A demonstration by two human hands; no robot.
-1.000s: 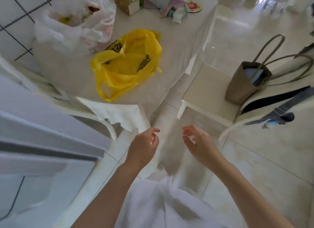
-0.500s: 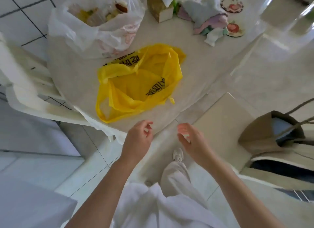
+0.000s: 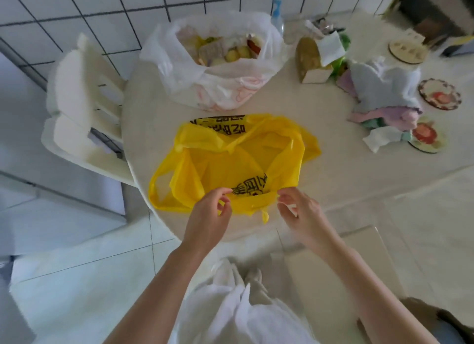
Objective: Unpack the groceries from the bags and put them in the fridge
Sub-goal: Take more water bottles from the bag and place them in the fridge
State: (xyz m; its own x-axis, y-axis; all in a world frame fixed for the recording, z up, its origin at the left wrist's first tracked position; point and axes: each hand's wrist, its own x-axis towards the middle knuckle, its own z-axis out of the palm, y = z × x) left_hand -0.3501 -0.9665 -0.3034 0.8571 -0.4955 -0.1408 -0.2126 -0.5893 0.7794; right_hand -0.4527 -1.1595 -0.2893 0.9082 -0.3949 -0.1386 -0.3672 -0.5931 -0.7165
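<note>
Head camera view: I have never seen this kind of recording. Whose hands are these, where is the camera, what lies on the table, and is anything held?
The camera sits on a person's head, looking down at their own bare hands. On the round table lie a flat yellow bag and, behind it, a white bag full of groceries, with cloths and coasters to the right. The left hand pinches the yellow bag's near edge. The right hand hangs beside that edge, fingers curled, holding nothing.

On the desk (image 3: 346,164): flat bag (image 3: 238,161) nearest the front edge, filled bag (image 3: 218,69) behind it, coasters (image 3: 438,94) far right, chair (image 3: 84,107) left.
</note>
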